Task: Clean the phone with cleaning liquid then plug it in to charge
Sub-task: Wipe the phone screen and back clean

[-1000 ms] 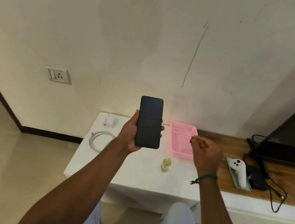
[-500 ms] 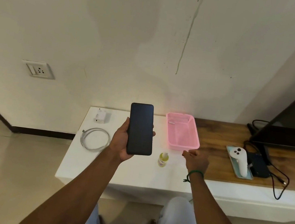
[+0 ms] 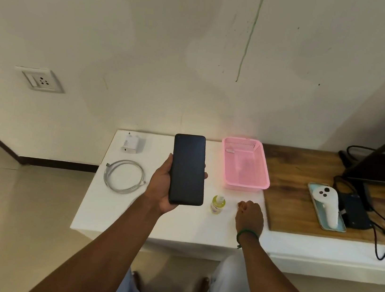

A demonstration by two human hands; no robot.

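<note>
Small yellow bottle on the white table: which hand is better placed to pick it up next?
Right. The right hand is low by the white table, just beside the small yellow bottle, with nothing visible in it. The left hand is busy gripping the phone.

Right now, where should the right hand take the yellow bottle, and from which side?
Around the body of the yellow bottle, below the narrower cap, from its right. It stands upright on the white table; the right hand is beside it there, while the left hand holds the phone on its other side.
</note>
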